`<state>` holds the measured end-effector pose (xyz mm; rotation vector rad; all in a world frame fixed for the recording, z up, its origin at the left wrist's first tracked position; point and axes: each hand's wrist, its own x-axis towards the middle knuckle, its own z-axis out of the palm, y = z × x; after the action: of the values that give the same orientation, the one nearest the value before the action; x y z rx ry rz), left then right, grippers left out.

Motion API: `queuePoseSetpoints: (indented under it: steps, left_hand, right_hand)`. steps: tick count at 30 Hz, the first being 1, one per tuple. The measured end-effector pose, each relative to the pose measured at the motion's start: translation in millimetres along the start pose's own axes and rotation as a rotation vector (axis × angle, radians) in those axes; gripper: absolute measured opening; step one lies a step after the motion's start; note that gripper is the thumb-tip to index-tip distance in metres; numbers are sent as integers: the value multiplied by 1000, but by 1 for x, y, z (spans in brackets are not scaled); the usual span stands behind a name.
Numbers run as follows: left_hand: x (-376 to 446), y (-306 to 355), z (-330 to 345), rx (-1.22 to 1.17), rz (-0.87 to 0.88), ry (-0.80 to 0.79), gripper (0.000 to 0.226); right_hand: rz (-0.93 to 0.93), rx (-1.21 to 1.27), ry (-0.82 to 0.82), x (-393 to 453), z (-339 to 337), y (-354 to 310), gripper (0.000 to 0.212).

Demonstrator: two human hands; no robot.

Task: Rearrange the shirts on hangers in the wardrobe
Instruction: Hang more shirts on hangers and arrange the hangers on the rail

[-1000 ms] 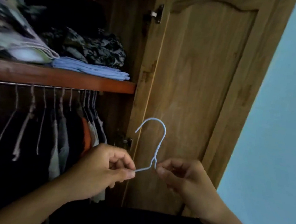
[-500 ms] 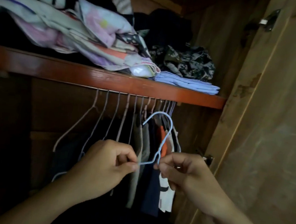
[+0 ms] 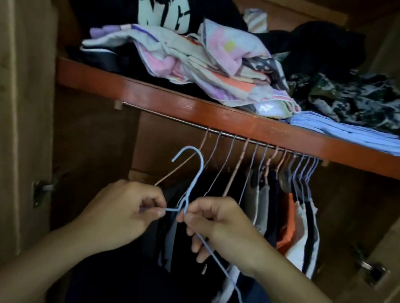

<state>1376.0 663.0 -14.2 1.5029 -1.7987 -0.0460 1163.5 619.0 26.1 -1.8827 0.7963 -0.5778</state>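
I hold a light blue wire hanger in both hands below the wardrobe rail. My left hand pinches its left shoulder wire. My right hand pinches the neck just under the hook, and the right shoulder wire runs down past my wrist. The hook points up and left, a little below the rail and apart from it. Several shirts hang on wire hangers bunched toward the rail's right end. A dark garment lies low between my forearms.
A red-brown shelf above the rail carries piles of folded clothes and a pale blue folded stack. Wooden wardrobe walls stand on both sides, with a door hinge at the right and another hinge at the left.
The view has swung left from the open door to the wardrobe's inside. Both hands kept their grip on the blue hanger and carried it in front of the rail's left part.
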Motion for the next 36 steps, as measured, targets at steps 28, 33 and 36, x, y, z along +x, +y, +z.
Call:
queuePoseSetpoints:
  steps: [28, 33, 36]
  left_hand:
    - [74, -133, -10, -130, -461, 335, 10]
    - [106, -147, 7, -99, -476, 264, 20]
    - [120, -155, 10, -84, -427, 262, 17]
  right_hand:
    - [249, 574, 253, 245, 63, 2, 16]
    - [223, 541, 377, 271, 37, 18, 21]
    - [182, 498, 475, 281, 16, 28, 22]
